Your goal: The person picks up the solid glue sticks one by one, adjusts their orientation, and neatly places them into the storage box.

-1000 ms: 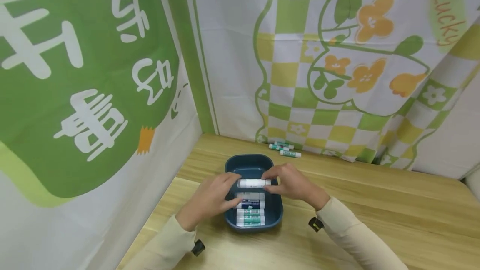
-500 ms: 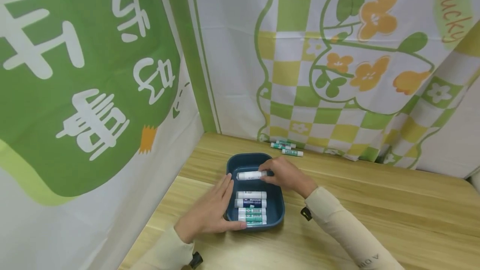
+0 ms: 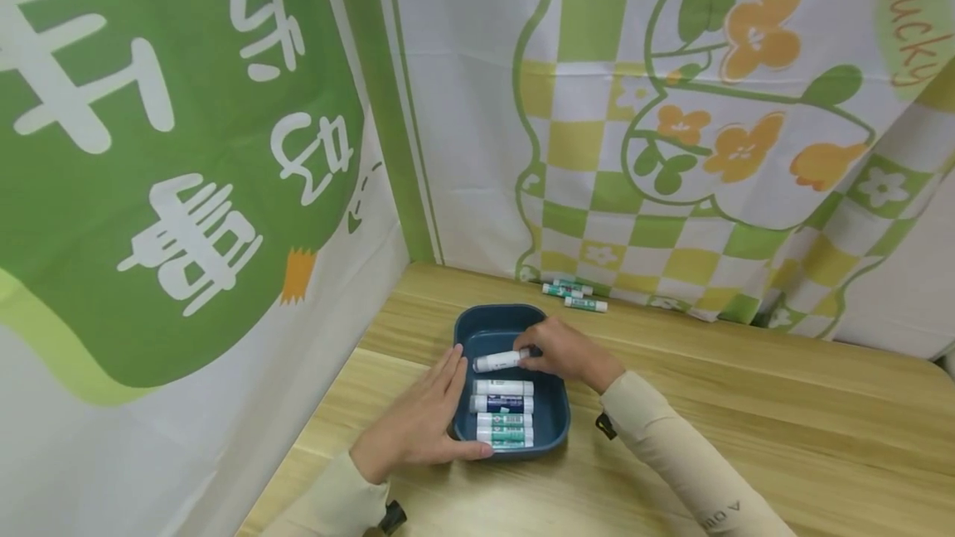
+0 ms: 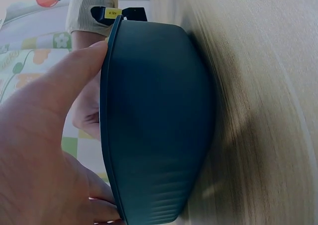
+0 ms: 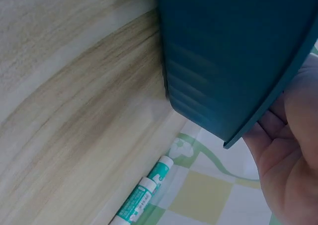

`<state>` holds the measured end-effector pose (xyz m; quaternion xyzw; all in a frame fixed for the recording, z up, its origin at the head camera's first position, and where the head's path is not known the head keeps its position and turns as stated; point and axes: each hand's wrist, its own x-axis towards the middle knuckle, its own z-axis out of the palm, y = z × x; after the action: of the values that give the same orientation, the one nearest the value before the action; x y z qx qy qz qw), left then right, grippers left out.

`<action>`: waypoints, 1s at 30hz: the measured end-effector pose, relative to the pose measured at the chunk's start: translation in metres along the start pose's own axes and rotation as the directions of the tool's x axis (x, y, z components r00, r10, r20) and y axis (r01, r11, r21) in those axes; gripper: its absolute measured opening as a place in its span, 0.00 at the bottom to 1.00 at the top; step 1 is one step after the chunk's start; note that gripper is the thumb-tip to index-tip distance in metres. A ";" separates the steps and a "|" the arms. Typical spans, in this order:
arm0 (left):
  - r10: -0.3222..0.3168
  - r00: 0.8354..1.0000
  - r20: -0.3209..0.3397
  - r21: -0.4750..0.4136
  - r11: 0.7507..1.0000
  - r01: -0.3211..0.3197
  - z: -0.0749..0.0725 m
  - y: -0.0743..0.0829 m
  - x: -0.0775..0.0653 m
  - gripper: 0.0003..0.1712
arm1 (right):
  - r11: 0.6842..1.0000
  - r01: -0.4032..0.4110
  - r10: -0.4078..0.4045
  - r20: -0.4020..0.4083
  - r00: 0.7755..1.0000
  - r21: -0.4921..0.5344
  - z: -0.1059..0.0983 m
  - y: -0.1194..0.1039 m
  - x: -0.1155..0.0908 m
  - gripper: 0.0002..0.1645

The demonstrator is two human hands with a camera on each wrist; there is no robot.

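My right hand (image 3: 570, 349) pinches the right end of a white glue stick (image 3: 498, 361), which lies slightly slanted over the back half of a dark blue tray (image 3: 564, 413). Alongside the tray's left side, my left hand (image 3: 418, 421) rests on the rim with straight fingers, its thumb reaching the front left corner. In the left wrist view that thumb (image 4: 82, 63) touches the rim. Nearer the front of the tray lie another white glue stick (image 3: 503, 388), a dark blue one (image 3: 501, 404) and several green-and-white glue sticks (image 3: 505, 421). In the right wrist view the tray wall hides my right fingertips.
A few green-and-white glue sticks (image 3: 585, 304) lie at the back of the wooden table (image 3: 694, 379), against a checkered cloth (image 3: 582, 143). A green-and-white printed cloth (image 3: 224, 305) hangs along the left edge of the table.
My left hand has moved from over the tray to its left rim and front corner. The right hand keeps its white glue stick, which has gone from level to slanted.
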<state>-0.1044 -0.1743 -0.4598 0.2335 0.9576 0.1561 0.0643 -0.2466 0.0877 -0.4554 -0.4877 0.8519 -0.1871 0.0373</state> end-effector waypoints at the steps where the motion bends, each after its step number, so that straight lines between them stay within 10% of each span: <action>1: 0.001 1.000 0.001 0.002 1.000 -0.001 0.000 0.000 0.000 0.76 | 1.000 0.006 -0.006 0.011 1.000 0.000 0.000 0.000 0.000 0.06; 21: 0.002 1.000 0.023 -0.009 1.000 -0.001 -0.001 0.001 0.003 0.75 | 1.000 0.019 -0.015 0.185 0.983 -0.022 -0.004 -0.005 0.002 0.05; 30: 0.002 1.000 0.017 -0.005 1.000 -0.002 -0.001 0.001 0.004 0.76 | 1.000 -0.017 0.018 0.063 0.998 -0.016 -0.017 -0.004 -0.007 0.13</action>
<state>-0.1070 -0.1717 -0.4591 0.2358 0.9564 0.1565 0.0727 -0.2445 0.0966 -0.4389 -0.4862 0.8559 -0.1650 0.0619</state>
